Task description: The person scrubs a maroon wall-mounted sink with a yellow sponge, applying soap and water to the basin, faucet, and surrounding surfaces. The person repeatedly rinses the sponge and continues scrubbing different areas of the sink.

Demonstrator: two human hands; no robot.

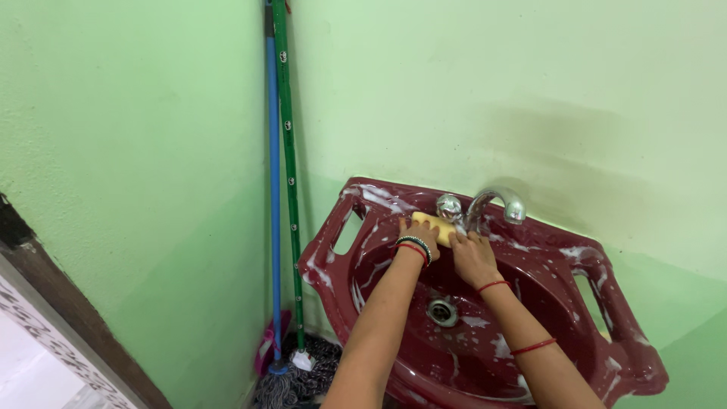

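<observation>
Head view looks down on a dark red wash basin (628, 356) fixed to a pale green wall (530, 83), with both hands working at the back ledge just beside the chrome tap (496, 203). A yellow sponge (433, 224) lies on that ledge between the round tap knob (449, 206) and the spout base; the left hand (421, 236) has its grip curled down over the sponge's near edge, pressing it to the ledge, and the right hand (473, 257) sits touching the sponge's right end, its fingers bent and close together, though whether they actually pinch the sponge cannot be told from here. Judging from the foam, the scrubbing looks well under way: white suds streak the left rim, the back ledge, the right rim and the inside of the bowl around the drain (443, 311). None of that lather looks rinsed off, no water shows running from the spout, and the front lip of the basin is mostly hidden by the forearms, so its state is unclear. Red threads and a dark bangle circle the wrists. To the left, in the corner of the room, a green pole (288, 151) and a blue pole (273, 189) lean upright against the wall, with a grey mop head (299, 382) on the floor below them and something pink beside it. A dark wooden frame (68, 310) cuts across the lower left.
</observation>
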